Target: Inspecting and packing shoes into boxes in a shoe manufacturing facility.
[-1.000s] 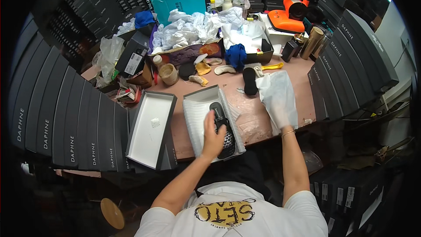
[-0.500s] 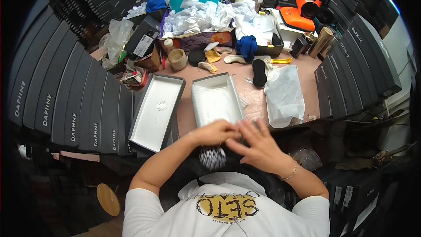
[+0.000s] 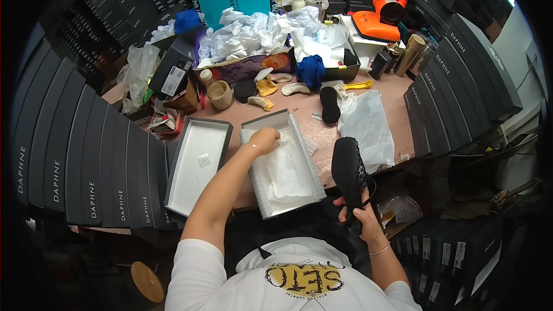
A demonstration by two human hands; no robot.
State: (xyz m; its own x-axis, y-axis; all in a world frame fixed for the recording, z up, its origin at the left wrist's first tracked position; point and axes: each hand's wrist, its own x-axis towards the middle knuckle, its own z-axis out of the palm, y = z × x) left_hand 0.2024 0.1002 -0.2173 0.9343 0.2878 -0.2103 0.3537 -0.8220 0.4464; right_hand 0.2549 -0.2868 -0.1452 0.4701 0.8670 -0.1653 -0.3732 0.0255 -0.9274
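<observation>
The scene is lit evenly and fairly brightly from overhead, and a strip of pale daylight is seen at the upper right rim. The white tissue paper (image 3: 288, 170) under the fingers (image 3: 269, 136) of the left hand (image 3: 264, 140) is nearly washed out, and mild glare is carried by the clear plastic bag (image 3: 368, 126) beyond the fingers (image 3: 357, 212) of the right hand (image 3: 362, 214). Soft, short shadows are cast below both hands. The centre is rendered sharply; towards the rim straight edges are bent strongly, detail is smeared, and the corners are cut off in black by the fisheye circle.
</observation>
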